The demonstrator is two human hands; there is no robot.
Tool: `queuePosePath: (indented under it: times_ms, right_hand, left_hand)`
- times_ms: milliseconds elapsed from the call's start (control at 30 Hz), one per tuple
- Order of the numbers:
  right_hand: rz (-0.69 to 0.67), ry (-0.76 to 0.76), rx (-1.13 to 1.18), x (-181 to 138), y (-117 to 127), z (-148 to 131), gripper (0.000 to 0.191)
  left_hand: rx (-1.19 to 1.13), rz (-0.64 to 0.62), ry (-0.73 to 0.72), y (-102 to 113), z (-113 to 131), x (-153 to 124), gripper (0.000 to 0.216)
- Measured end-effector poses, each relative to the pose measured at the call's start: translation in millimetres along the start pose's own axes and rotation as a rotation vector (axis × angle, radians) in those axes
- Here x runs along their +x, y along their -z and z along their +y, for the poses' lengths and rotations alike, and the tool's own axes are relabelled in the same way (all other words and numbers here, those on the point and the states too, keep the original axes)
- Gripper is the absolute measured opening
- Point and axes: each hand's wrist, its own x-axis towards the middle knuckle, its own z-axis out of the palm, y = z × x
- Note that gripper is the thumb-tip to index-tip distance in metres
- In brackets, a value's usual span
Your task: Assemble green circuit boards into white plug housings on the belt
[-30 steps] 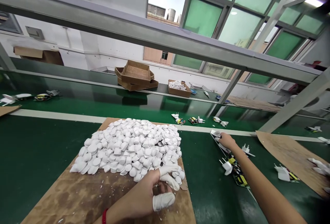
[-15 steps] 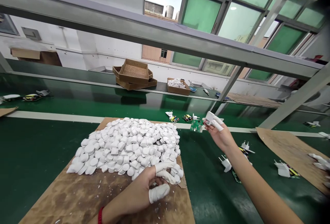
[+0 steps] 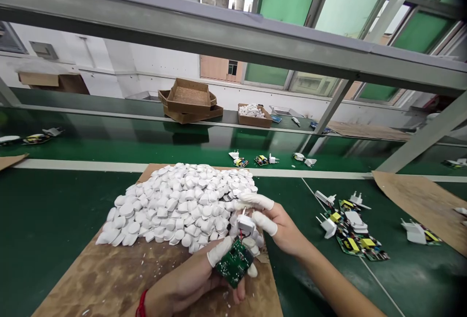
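Observation:
My left hand point(image 3: 204, 270), with a white-covered thumb and a red band at the wrist, grips a green circuit board point(image 3: 235, 262) above the brown board. Thin red and dark wires join it to a white plug head point(image 3: 246, 223) with metal pins pointing up. My right hand point(image 3: 277, 224) has that plug head at its white-covered fingertips, close above my left hand. Just behind both hands lies a heap of small white plastic caps point(image 3: 182, 205). The heap rests on a brown board point(image 3: 120, 278); part of its right edge is hidden behind my hands.
Several circuit boards with white plugs point(image 3: 355, 232) lie on the green surface at right. More units point(image 3: 251, 159) sit on the far green strip. Cardboard trays point(image 3: 189, 100) and a box of white parts point(image 3: 254, 115) stand behind. A metal beam point(image 3: 219, 34) crosses above.
My right hand has brought the plug and circuit board from the far right over to my left hand. The left hand, previously holding nothing visible, now grips the circuit board.

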Motion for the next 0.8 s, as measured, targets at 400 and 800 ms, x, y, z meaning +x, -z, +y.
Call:
queuePosePath:
  times_ms: [400, 800]
  right_hand:
    - [-0.094, 0.3, -1.303, -4.8, 6.9, 37.5, 0.044]
    - [0.067, 0.447, -1.27, -3.3, 6.2, 39.2, 0.028]
  left_hand:
    - [0.256, -0.2, 0.185, -4.2, -17.4, 1.8, 0.051]
    - [0.229, 0.01, 0.223, 1.0, -7.4, -3.3, 0.068]
